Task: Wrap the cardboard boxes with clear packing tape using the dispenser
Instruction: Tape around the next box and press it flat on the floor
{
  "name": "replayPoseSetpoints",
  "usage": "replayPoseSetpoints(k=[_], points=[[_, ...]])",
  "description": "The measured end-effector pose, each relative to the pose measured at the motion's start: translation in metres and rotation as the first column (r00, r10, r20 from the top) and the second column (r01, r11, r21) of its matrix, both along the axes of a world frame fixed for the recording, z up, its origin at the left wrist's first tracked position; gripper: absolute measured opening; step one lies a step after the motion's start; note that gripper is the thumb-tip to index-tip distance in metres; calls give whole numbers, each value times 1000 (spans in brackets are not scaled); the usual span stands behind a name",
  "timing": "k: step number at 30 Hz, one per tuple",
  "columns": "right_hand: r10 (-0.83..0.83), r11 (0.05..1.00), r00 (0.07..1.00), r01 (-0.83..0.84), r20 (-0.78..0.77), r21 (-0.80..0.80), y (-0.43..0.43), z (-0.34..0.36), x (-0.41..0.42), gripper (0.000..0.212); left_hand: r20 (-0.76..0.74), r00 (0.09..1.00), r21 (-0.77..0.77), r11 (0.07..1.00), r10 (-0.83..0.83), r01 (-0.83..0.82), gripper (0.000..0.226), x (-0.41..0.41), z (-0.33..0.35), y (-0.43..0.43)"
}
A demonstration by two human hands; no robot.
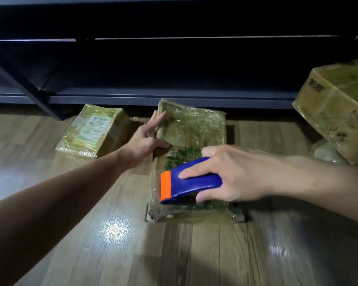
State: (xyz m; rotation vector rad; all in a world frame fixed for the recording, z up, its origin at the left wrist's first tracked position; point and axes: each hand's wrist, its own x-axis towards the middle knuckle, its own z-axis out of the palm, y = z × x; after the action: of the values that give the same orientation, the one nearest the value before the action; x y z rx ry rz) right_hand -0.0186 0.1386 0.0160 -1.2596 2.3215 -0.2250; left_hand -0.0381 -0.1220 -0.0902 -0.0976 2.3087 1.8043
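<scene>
- Nearest the lens, the left forearm (pixel 50 203) reaches up from the lower left corner across the wooden floor (pixel 194 254) toward the centre box (pixel 194 129).
- That centre box, glossy with clear tape, lies flat on the floor dead ahead of the person, its long axis running away from the camera toward the dark shelf unit (pixel 174 58) behind it.
- Left hand (pixel 147 139): fingers straight and spread, laid against the centre box's far left edge, thumb at its top face, gripping nothing.
- Right hand (pixel 232 174): curled round the blue dispenser (pixel 192 180), forefinger along its top, thumb beneath.
- The dispenser hangs over the near half of the centre box, crosswise to its long axis, orange end toward the box's left side. Whether it touches the surface I cannot tell.
- My judgement: the right hand is nearer the near end and better placed to start the pull, while the left steadies the far end.
- Count: three boxes, namely the centre box, the left box (pixel 93 131) just beside its far left corner, and the right box (pixel 335 108), tilted, well off to its right. One dispenser; two hands, apart.
</scene>
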Motion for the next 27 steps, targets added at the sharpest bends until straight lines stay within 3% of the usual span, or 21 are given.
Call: replayPoseSetpoints(k=[4,7,9,11,15,18,27], points=[[44,994,999,-42,-25,102,-12,-25,3,60,173,984,-8,999,49,-48,80,7,-42,7],[48,994,999,-49,7,97,-18,-29,1,58,251,962,-53,994,108,-98,91,2,-57,13],[82,991,996,-80,-15,108,-23,-27,-3,58,239,964,-221,973,119,-65,111,-3,-53,27],[121,986,992,-115,-46,122,-27,-25,-3,57,199,968,-416,908,156,-61,117,-3,-49,47],[158,982,985,-149,-70,118,-25,-25,-3,59,143,973,-586,808,181,-64,132,2,-52,66],[115,990,992,-109,-56,91,-4,-32,-7,62,105,979,-672,738,177,-62,148,4,-57,62],[-44,992,990,27,136,121,85,-46,-39,63,142,985,-714,700,101,31,144,0,-55,63]])
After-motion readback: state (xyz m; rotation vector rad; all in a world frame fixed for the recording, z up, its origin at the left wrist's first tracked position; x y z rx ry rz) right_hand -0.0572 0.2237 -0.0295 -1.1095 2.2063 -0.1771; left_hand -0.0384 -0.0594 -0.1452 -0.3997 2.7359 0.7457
